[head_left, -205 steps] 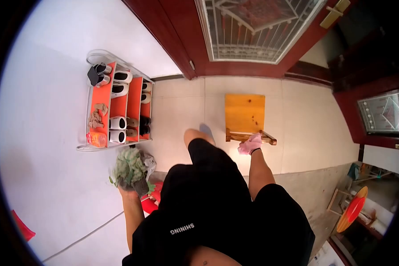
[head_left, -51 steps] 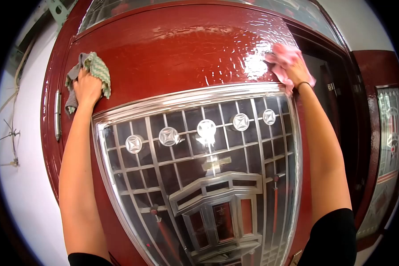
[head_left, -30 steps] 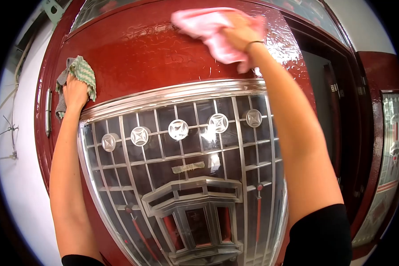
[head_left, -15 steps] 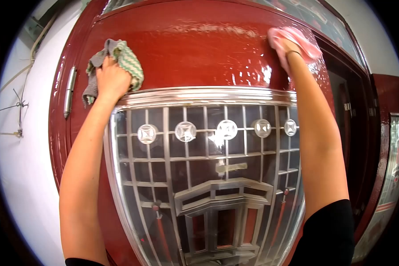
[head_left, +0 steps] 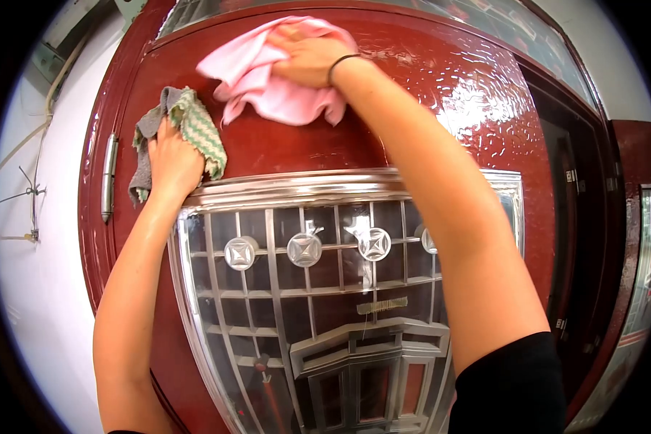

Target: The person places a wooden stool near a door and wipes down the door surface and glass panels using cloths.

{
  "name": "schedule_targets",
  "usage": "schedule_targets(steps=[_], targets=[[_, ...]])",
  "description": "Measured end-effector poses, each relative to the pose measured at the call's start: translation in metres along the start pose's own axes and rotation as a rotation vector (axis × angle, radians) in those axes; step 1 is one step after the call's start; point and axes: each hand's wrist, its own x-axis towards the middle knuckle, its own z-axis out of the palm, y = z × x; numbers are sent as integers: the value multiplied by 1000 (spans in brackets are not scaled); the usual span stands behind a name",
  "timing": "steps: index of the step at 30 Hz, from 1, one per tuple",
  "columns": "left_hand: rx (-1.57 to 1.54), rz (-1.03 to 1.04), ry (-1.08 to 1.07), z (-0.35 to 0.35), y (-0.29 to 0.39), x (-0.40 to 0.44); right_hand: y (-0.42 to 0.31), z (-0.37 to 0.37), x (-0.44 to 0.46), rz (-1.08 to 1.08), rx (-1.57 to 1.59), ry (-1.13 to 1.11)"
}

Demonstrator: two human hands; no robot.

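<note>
My left hand [head_left: 172,160] grips a grey cloth with a green-and-cream zigzag side [head_left: 200,136], held against the upper left of a glossy red door [head_left: 448,94]. The cloth's folds partly cover the fingertips. Higher up and further right, my right hand [head_left: 307,61] presses a pink cloth [head_left: 267,98] onto the same red panel. Loose pink folds hang below that hand, and some fingers are tucked among them. A dark band circles the right wrist. Wet-looking, rippled shine shows on the panel to the right of the pink cloth.
Below the hands is a silver-framed glass pane [head_left: 289,186] with a metal grille and round ornaments [head_left: 304,249]. A metal hinge [head_left: 109,177] runs along the door's left edge. White wall [head_left: 69,239] with cables stands at left; a dark doorway [head_left: 564,173] is at right.
My right hand has swept the pink cloth leftward across the panel from the upper right, and the cloth has spread out. My left hand still grips its cloth, slightly lower in view.
</note>
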Motion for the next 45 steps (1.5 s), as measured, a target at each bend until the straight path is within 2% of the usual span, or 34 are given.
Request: schedule_targets(steps=[2, 4, 6, 9, 12, 21, 23, 26, 27, 30, 31, 33, 35, 37, 38, 40, 42, 43, 44, 45], targets=[[21, -6, -87, -2, -3, 1, 80, 12, 3, -200, -691, 69], [21, 7, -76, 3, -9, 1, 109, -16, -29, 278, -59, 28], [27, 3, -104, 4, -13, 2, 200, -4, -32, 66, -379, 290], [78, -6, -190, -1, -13, 2, 236, -33, -75, 142, -412, 272], [13, 42, -88, 5, -19, 1, 258, -55, -101, 278, -284, 313], [54, 71, -93, 4, -20, -1, 397, -59, -173, 463, -333, 408], [70, 83, -52, 10, -22, -1, 384, -64, -191, 528, -238, 412], [79, 41, -188, 4, -22, 4, 351, -63, -214, 572, -68, 423], [70, 49, -148, 13, -30, 3, 338, -62, -219, 569, -19, 431], [179, -3, -296, -5, 0, 6, 297, -56, -226, 533, 85, 444], [126, 44, -151, 9, -2, 5, 283, -55, -226, 515, 104, 450], [111, 79, -143, 8, 18, 9, 255, -49, -215, 466, 133, 451], [140, 83, -163, 1, 50, 11, 222, -40, -195, 387, 161, 433], [5, 72, -137, -5, 65, 13, 187, -36, -171, 272, 203, 405], [-29, 96, -95, -6, 72, 10, 172, -31, -161, 161, 263, 365], [-42, 39, -163, -11, 76, 11, 153, -22, -144, -165, 478, 232], [-33, 44, -208, -17, 79, 14, 106, -51, -152, 178, -164, 209], [-25, 44, -212, -16, 77, 14, 150, -15, -154, -38, -256, 741], [-21, 40, -217, -14, 73, 12, 161, -29, -160, 447, -94, 251], [-12, 57, -171, -4, 66, 12, 202, -28, -163, 373, -221, 185]])
